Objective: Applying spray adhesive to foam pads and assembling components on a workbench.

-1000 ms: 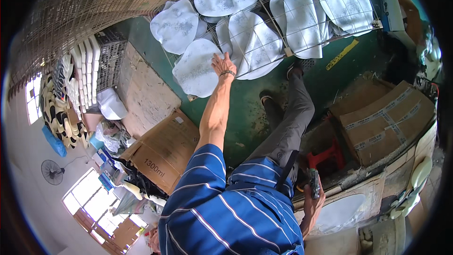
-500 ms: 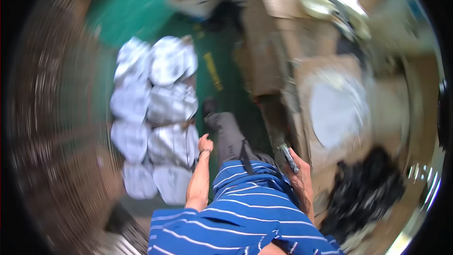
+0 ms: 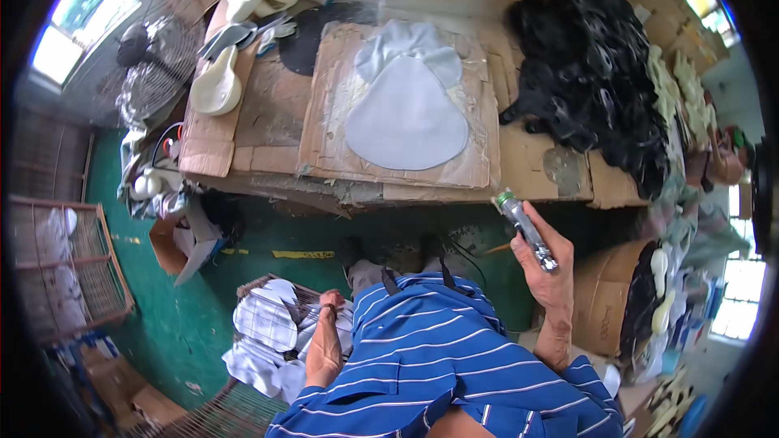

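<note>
My right hand [image 3: 545, 264] is wrapped round a silver metal spray gun [image 3: 526, 231] with a green end, held in front of the table's near edge. My left hand [image 3: 331, 300] hangs low with curled fingers beside a wire rack [image 3: 258, 282]; what they hold, if anything, is hidden. White rounded fabric pieces [image 3: 265, 316] lie on that rack. On the table, a smooth white rounded-triangular piece [image 3: 407, 118] rests flat on a stained cardboard sheet [image 3: 321, 126]. A crumpled pale cloth piece [image 3: 414, 42] touches its far end.
Black pieces [image 3: 580, 73] are heaped on the table's right. Cream-coloured saddle-shaped forms [image 3: 217, 85] and scissors [image 3: 243, 39] lie at its left. A large fan [image 3: 150, 61] stands beyond. An open carton [image 3: 185, 239] and another rack [image 3: 114, 264] are at left; a brown box [image 3: 596, 296] is at right.
My view has turned to the right, so the table now lies ahead and the rack is at my lower left. My right hand has raised the spray gun toward the table edge.
</note>
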Demonstrator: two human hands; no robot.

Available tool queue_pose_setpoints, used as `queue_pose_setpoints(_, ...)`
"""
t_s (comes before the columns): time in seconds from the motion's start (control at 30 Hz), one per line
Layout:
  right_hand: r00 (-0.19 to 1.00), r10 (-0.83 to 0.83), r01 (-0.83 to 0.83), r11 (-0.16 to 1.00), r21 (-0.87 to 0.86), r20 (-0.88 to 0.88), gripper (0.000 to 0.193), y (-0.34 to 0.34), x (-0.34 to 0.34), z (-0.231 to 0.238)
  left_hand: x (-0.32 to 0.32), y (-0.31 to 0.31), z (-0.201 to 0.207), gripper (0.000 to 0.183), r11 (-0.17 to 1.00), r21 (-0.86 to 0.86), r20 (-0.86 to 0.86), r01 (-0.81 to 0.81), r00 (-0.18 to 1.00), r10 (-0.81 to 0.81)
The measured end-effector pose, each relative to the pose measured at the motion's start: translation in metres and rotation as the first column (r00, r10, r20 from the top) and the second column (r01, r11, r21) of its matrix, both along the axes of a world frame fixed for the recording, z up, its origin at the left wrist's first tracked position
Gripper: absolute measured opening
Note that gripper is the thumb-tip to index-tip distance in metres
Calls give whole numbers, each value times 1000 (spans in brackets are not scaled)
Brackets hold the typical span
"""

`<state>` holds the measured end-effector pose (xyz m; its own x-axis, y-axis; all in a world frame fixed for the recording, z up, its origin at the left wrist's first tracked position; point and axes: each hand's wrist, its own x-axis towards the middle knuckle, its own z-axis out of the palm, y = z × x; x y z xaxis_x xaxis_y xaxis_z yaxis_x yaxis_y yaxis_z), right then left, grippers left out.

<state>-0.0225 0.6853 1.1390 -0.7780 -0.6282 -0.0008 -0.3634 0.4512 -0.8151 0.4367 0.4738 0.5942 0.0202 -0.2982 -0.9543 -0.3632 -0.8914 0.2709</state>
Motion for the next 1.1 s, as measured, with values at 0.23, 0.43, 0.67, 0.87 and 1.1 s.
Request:
queue_pose_setpoints(0.23,999,-47,47,999,1,19,52,1,31,21,-53,-127,22,39,970,-193,-64,148,985,-163)
queue_pose_setpoints(0.43,999,25,-28,998,51,48,54,-2,45,22,-101,-132,56,41,928,-234,-8,288,954,-299)
queue_pose_setpoints(0.67,997,-77,76,996,-52,-14,56,-7,32,20,-69,-92,36,38,950,-121,0,288,957,-290)
queue_pose_setpoints(0.87,998,56,-56,997,50,11,60,4,36,27,-19,-72,12,41,708,-338,-124,620,716,-687)
queue_pose_setpoints(1.1,996,-85,85,993,81,-8,55,16,29,37,-36,-87,13,41,932,-162,-63,323,940,-336)
